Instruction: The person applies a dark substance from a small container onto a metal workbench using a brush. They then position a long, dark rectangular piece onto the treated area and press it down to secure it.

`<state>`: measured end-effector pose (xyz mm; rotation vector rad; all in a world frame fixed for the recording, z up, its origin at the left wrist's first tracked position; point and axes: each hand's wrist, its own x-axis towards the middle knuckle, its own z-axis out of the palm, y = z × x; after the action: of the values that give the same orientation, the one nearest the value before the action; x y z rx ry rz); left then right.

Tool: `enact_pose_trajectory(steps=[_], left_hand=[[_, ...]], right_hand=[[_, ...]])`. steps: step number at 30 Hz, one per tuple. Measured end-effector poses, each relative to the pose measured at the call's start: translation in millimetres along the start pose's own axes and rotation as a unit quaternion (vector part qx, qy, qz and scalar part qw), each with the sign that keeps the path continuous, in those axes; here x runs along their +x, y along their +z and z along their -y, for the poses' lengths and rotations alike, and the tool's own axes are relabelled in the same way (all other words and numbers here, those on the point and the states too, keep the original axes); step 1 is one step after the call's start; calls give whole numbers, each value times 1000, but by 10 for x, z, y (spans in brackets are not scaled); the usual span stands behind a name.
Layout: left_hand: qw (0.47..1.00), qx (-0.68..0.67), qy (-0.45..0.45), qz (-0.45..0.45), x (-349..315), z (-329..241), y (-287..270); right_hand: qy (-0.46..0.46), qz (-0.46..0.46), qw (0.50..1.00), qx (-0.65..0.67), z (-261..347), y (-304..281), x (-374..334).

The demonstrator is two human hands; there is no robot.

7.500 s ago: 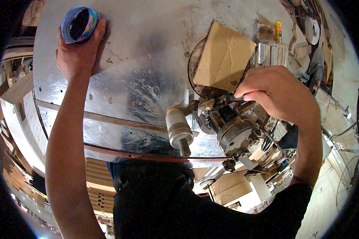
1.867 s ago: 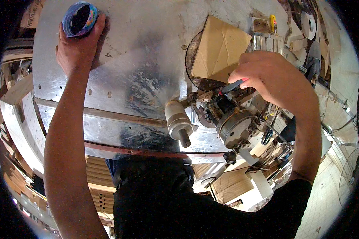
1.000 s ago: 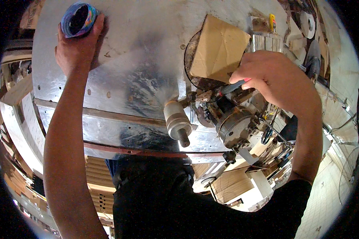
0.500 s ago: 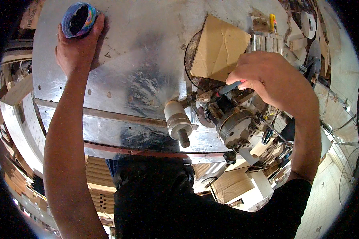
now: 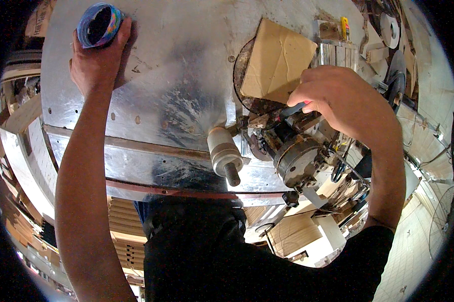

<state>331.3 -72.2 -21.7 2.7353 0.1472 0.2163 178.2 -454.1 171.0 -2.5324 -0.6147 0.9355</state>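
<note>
At the upper left, my left hand (image 5: pixel 97 68) is wrapped round a blue, multicoloured round tub (image 5: pixel 115 22) with an open top and dark contents. My right hand (image 5: pixel 333 98) is closed on a slim dark-grey tool (image 5: pixel 293 109) with a touch of red. Fingers cover part of this tool, and its exact kind is unclear. Its far end reaches down to the grimy machine assembly (image 5: pixel 296 156), by a black cylindrical part (image 5: pixel 284 132). A white and grey roller with a metal shaft (image 5: pixel 224 151) juts out left of that assembly.
Both arms reach over a scuffed metal table (image 5: pixel 176 65). A brown cardboard piece (image 5: pixel 277 60) lies across a round dark opening beside my right hand. Beyond it are a small yellow item (image 5: pixel 345 29) and a white tape roll (image 5: pixel 390 31). Wooden boards (image 5: pixel 30 151) stand at the left.
The tool and my right hand have shifted very slightly at the machine part. My left hand and the tub stay in place.
</note>
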Motion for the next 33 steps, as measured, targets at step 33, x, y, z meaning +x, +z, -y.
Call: enact_pose_trajectory(steps=[33], left_hand=[[1000, 0, -12, 7, -14, -20, -19]], right_hand=[[17, -25, 1000, -5, -5, -35, -73]])
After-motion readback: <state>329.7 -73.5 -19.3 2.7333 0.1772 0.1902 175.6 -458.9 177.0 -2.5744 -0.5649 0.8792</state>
